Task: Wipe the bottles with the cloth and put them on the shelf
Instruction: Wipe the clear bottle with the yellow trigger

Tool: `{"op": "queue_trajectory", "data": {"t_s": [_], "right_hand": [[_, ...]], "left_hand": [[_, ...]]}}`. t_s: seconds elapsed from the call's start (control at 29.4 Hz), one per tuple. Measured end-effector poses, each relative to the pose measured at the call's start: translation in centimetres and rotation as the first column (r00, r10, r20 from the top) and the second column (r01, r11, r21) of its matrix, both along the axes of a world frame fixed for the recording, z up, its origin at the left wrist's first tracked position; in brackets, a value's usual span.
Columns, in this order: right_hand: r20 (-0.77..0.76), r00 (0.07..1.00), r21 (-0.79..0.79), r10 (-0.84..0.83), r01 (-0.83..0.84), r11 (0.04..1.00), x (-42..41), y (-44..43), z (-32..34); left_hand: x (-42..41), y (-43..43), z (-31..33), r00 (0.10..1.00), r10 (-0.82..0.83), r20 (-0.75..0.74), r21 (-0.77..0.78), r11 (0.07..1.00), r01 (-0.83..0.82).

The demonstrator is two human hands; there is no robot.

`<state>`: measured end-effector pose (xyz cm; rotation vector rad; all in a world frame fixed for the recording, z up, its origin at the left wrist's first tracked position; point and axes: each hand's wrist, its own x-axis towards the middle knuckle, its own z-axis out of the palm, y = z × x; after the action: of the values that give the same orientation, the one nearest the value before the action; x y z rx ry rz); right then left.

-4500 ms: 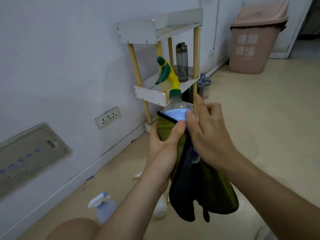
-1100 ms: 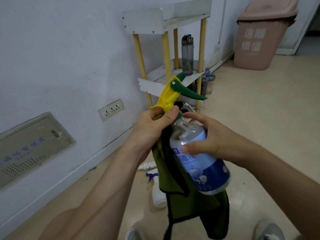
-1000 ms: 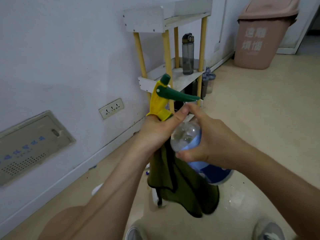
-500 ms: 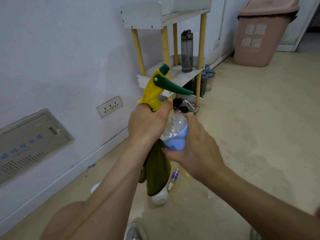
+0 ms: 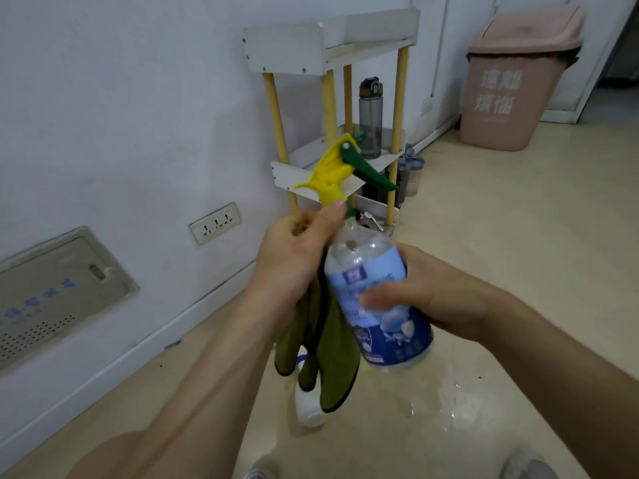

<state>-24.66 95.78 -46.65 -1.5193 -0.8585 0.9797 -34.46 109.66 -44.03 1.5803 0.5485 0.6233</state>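
You look mid-wipe at frame centre: your right grip (image 5: 432, 299) clasps the spray bottle (image 5: 377, 305) by its body, your left grip (image 5: 294, 261) holds the green cloth (image 5: 328, 361) at its neck, so finish there, then carry it to the shelf (image 5: 345, 46) at upper centre.

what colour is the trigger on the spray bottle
The trigger is dark green, on a yellow spray head; head view.
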Motion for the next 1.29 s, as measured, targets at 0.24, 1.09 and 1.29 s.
{"op": "queue_trajectory", "data": {"t_s": [0.24,1.09,1.29], "right_hand": [[0.044,0.989,0.034,-0.139,0.137,0.99,-0.3,-0.7,0.5],[0.677,0.736,-0.134,0.002,0.121,0.984,-5.0,0.0,0.7],[0.61,0.789,-0.209,0.067,0.079,0.975,-5.0,0.0,1.2]], "left_hand": [[-2.1,2.6,1.5,0.921,0.039,0.386,-0.574,0.792,0.207],[-2.7,2.1,0.8,0.998,0.025,-0.063,0.194,0.981,-0.012],[-2.6,1.7,0.6,0.966,0.245,0.077,0.576,0.781,-0.244]]}}
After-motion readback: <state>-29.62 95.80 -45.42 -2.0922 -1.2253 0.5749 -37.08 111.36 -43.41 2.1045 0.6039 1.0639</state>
